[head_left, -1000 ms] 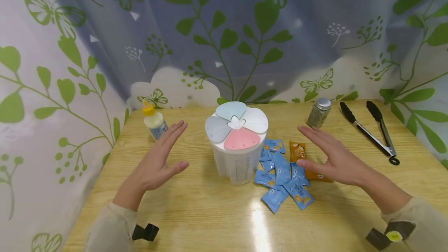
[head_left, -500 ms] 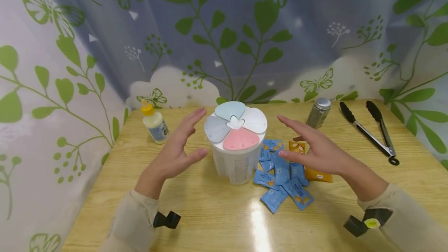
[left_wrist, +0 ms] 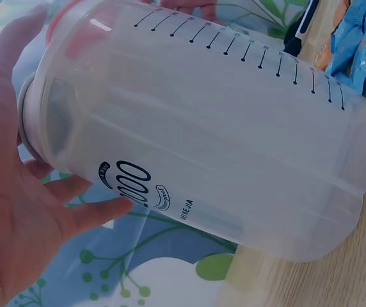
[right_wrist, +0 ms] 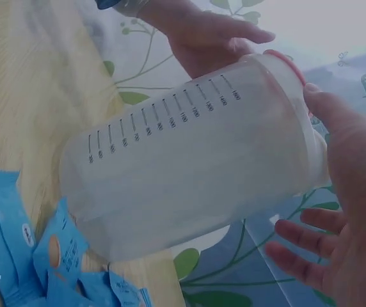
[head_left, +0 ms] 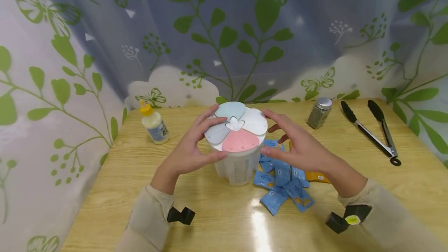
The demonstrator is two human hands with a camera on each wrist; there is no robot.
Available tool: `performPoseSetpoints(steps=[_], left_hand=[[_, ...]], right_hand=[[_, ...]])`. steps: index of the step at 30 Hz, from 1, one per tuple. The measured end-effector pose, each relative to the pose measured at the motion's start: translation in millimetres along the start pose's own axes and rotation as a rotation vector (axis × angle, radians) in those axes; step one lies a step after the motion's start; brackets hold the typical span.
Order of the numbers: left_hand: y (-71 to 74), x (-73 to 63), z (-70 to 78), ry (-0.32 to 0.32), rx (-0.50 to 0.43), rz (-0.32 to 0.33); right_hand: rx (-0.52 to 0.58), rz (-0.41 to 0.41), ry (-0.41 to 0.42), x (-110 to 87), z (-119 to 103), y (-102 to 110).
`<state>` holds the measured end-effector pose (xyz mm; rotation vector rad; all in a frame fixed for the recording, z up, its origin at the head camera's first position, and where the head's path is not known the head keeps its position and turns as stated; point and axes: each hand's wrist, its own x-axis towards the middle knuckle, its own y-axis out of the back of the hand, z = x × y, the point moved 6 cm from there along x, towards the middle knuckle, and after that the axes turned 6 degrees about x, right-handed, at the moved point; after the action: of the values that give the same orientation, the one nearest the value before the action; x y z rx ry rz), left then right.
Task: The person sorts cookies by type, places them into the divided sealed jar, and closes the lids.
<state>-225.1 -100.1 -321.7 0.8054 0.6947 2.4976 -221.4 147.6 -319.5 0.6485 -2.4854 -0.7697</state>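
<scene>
In the head view, a tall translucent storage canister (head_left: 238,168) stands upright on the table, its round lid (head_left: 241,140) made of pink, white, grey and pale blue petals. My left hand (head_left: 187,149) is at the lid's left side, with one finger reaching over the grey petal and the thumb near the front rim. On the right side, my right hand (head_left: 297,143) has its thumb by the rim and its other fingers spread. The right wrist view shows those fingers (right_wrist: 298,246) apart from the canister wall. Measuring marks run down the canister (left_wrist: 234,160) in the left wrist view.
Several blue snack packets (head_left: 281,180) lie right of the canister, with an orange packet (head_left: 316,177) partly behind the right hand. A yellow-capped bottle (head_left: 155,125) stands left. At the back right are a spice jar (head_left: 319,114) and black-tipped tongs (head_left: 371,137).
Both hands have moved inward from either side, the left one rightward and the right one leftward, and now flank the lid. The canister stays where it was.
</scene>
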Motion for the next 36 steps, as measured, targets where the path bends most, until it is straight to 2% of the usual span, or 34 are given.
performPoseSetpoints(steps=[5, 17, 24, 30, 36], left_hand=[[-2.3, 0.1, 0.6, -0.014, 0.006, 0.038], [-5.5, -0.5, -1.0, -0.019, -0.006, 0.059], [-2.3, 2.8, -1.8, -0.005, -0.045, 0.139], [-0.1, 6.1, -3.1, 0.041, -0.101, 0.239], [-1.6, 6.5, -3.1, 0.049, -0.127, 0.261]], right_hand=[[-0.008, 0.022, 0.041, 4.7, -6.9, -4.0], [-0.018, 0.109, -0.006, 7.4, -5.7, -4.4], [0.020, 0.164, -0.086, 15.3, -8.5, -1.3], [0.016, 0.222, -0.118, 23.2, -13.3, 0.8], [0.097, 0.234, -0.176, 24.2, -13.1, 0.6]])
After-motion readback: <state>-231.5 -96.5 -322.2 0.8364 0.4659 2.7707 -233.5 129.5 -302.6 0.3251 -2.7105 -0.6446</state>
